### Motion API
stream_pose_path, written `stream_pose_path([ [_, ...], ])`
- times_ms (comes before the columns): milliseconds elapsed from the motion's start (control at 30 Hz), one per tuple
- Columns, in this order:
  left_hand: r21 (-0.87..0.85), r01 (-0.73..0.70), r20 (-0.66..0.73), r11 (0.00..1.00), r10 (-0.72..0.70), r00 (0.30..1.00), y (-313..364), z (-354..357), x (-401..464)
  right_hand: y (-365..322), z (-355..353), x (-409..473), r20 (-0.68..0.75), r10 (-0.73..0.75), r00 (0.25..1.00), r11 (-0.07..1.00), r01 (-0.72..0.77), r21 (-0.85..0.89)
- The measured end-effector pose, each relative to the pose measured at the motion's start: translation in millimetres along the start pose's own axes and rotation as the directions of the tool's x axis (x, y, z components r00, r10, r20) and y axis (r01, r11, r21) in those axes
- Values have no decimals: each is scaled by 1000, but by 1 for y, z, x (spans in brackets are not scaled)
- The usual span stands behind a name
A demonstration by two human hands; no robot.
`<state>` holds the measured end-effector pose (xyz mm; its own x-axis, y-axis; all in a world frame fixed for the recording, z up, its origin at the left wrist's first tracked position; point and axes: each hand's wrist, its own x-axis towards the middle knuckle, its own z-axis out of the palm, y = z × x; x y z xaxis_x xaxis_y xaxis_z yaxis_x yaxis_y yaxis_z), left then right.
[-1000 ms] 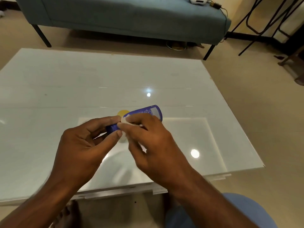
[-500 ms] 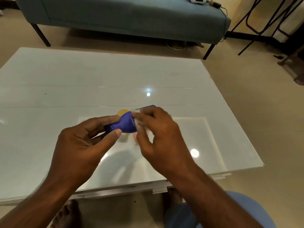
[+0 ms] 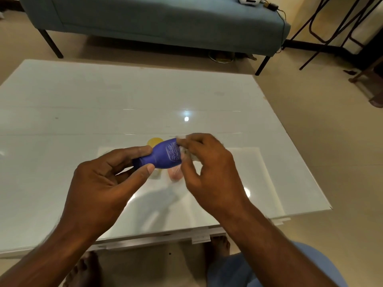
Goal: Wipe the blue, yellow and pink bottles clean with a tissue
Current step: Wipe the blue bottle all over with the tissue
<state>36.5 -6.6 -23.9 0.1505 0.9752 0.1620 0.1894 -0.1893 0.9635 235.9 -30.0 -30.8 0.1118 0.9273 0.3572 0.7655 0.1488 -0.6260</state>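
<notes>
**Blue bottle pinched between both of your hands above the glass table**

Head view: your left hand (image 3: 99,183) grips the narrow cap end of the blue bottle (image 3: 163,155), the thumb curled under it and the forefinger laid over the top, the other fingers loosely bent behind. Your right hand (image 3: 209,170) has its fingers curled round the bottle's far, wider end, pressing a white tissue (image 3: 182,149) against the printed label; only a small crumpled edge of the tissue shows past the fingertips. Both forearms come up from the lower corners of the picture and meet near the middle, the left wrist turned so you see the back of the hand, the right hand arched over the bottle from the right.

You hold the bottle off the table, lying roughly level, its cap end pointing left and towards you. Directly behind it, on the white glass table (image 3: 62,121), stands the yellow bottle (image 3: 154,141), mostly hidden by the blue one. Just below your right fingertips a pink bottle (image 3: 175,175) shows, blurred, beside the yellow one. A teal sofa (image 3: 155,19) stands beyond the table.
</notes>
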Motion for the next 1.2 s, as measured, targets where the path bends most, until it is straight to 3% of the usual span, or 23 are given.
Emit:
stream_pose_path([
  [100,12,-4,-1,1000,4,1000,1,0,1,-20,7,-14,81,-197,977,980,195,25],
  [167,19,-7,0,1000,7,1000,1,0,1,-19,9,-12,67,-192,979,981,191,25],
  [267,3,-8,-7,1000,8,1000,1,-1,0,-4,1,0,-15,40,999,999,-39,21],
  [367,-10,-25,4,1000,25,1000,1,-2,0,4,-10,4,-5,348,938,924,-342,174],
  [467,-41,-24,16,999,25,1000,1,-1,0,4,-12,4,27,461,887,837,-445,318],
  [800,-141,230,55,963,-224,973,-15,-4,7,-5,-10,4,-21,357,934,851,-316,420],
  [900,-180,319,131,931,-298,945,-20,-9,10,-3,-9,4,-31,341,940,854,-296,428],
  [1033,-140,347,293,927,-296,909,-15,-7,5,3,-6,3,-62,291,955,895,-248,370],
  [1200,-75,289,210,955,-268,940,-5,-2,3,-3,1,-3,16,128,992,979,-129,158],
])
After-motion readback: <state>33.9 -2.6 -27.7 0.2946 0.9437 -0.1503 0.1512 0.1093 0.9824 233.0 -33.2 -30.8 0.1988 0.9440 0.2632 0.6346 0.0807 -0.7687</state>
